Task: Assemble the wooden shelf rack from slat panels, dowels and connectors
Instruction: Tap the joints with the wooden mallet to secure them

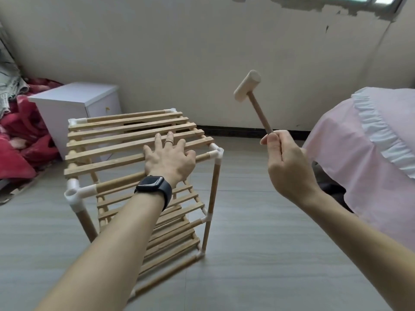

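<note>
Forearms stretching ahead, I am steadying the rack point(107, 164) and holding the mallet point(256, 104) up.
On the top panel point(125, 131) my left hand point(169, 161) is lying flat, fingers point(159, 142) released; my right hand point(285, 162) is grasping the mallet handle, head pointing up-left. Upright on the floor point(258, 243), the rack is standing with slats running left-right. Down-left of the mallet, nearer my right hand, the connector point(216, 153) is sitting; I am judging it the next strike.

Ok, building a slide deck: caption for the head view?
Left hand presses the rack's top slat panel while right hand holds a wooden mallet raised.
</note>
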